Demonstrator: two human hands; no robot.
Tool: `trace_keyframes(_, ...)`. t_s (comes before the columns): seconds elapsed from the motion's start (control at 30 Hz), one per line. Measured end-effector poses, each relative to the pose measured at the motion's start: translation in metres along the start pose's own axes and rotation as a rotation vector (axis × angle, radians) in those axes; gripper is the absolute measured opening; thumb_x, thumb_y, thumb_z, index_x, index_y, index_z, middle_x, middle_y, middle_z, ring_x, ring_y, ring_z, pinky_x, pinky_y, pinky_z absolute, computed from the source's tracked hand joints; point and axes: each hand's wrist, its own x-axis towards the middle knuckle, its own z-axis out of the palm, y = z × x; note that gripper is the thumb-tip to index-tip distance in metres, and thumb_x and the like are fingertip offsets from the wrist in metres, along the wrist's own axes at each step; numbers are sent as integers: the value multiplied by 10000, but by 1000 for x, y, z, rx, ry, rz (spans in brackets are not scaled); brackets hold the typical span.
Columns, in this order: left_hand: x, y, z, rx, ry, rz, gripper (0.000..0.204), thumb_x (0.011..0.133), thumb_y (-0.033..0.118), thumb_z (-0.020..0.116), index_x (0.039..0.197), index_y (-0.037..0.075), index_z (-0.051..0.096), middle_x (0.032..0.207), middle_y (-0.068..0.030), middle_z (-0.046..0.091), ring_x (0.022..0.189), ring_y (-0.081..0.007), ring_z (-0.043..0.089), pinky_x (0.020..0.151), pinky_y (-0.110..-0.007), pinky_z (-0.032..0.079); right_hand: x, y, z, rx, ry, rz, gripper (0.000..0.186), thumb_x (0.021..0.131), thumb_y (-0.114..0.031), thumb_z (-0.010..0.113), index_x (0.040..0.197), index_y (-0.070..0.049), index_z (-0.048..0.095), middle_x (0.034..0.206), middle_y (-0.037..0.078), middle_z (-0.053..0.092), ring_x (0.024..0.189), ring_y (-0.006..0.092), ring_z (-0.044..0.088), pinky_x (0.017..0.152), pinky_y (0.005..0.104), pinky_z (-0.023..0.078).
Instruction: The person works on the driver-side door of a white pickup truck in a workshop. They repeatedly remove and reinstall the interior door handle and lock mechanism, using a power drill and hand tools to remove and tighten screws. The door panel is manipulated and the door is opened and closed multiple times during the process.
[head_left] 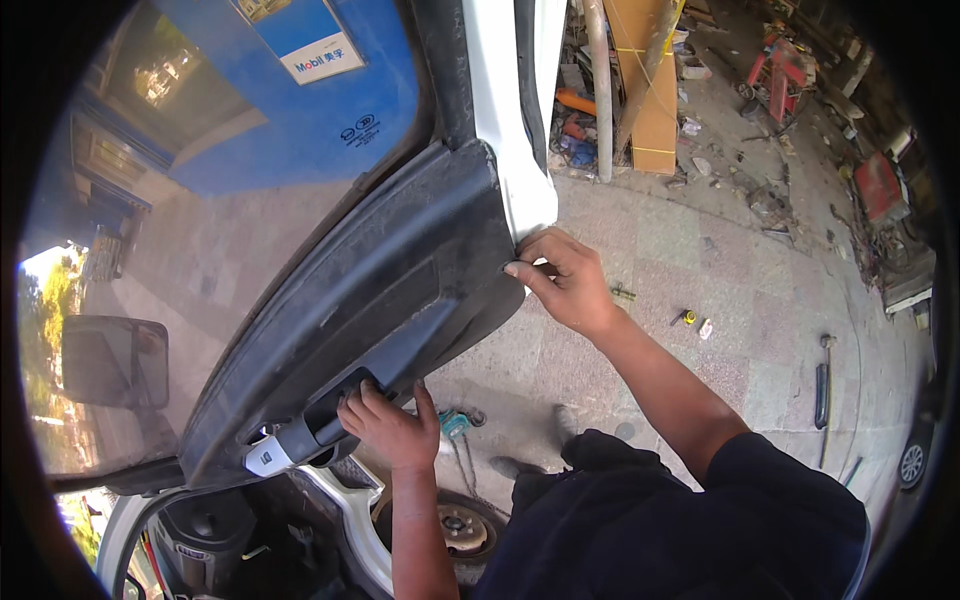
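A black door trim panel (400,265) runs diagonally along a vehicle door, below the window glass (290,170). At the panel's upper right corner, next to the white door frame (518,180), my right hand (568,278) grips the edge, thumb on the panel's face and fingers curled behind. Lower down, my left hand (392,428) has its fingers hooked into the recess of the pull handle, its thumb apart against the panel's lower edge. Their fingertips are partly hidden there. A light grey trim piece (268,457) sits at the panel's lower left end.
The side mirror (115,360) shows through the glass at left. Below lie the cab interior (210,525) and a wheel (465,530). On the paving are a teal tool (455,422), a yellow tape measure (688,317) and a long-handled tool (824,400). A cardboard box (655,110) stands beyond the door.
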Motion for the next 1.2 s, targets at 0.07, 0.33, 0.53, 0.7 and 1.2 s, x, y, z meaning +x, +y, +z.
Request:
trace_keyframes(0.07, 1, 2, 3, 7, -17, -4, 739, 976, 452, 768, 1408, -105, 544, 1273, -286, 573, 1247, -517, 513, 1121, -636, 385, -3, -2, 5, -26, 41, 23, 201, 979, -92, 884, 991, -1, 706, 1009, 103, 733, 873, 215, 768, 744, 343, 679)
trace_keyframes(0.33, -1, -9, -1, -63, -62, 9, 743, 936, 380, 821, 1436, -94, 542, 1333, -304, 569, 1305, -534, 486, 1159, -675, 349, -2, 11, 2, -31, 16, -45, 179, 983, -87, 885, 1020, -5, 729, 1009, 115, 734, 869, 195, 766, 746, 331, 675)
trace_keyframes(0.53, -16, -24, -27, -318, -143, -23, 864, 909, 257, 878, 1630, 8, 472, 1599, -290, 494, 1506, -548, 419, 1308, -699, 264, -25, 31, 1, 3, -18, 46, 211, 991, -54, 876, 1147, -10, 740, 1185, 71, 728, 966, 166, 759, 799, 310, 657)
trace_keyframes(0.7, -98, -36, -65, -409, 13, -117, 617, 944, 127, 822, 1499, -7, 588, 1558, -249, 545, 1412, -484, 541, 1204, -568, 462, -97, 77, -9, 0, 76, 285, 296, 1174, -199, 639, 1344, 28, 722, 1272, 121, 744, 1085, 204, 741, 950, 366, 657)
trace_keyframes(1.2, -656, -298, -353, 779, 514, -1559, 215, 1036, 94, 705, 1198, -5, 804, 1191, -226, 764, 1140, -415, 729, 1015, -512, 570, -370, 134, 103, -359, -898, 1099, 212, 1048, -208, 718, 1037, 4, 728, 843, 100, 726, 677, 198, 719, 568, 353, 596)
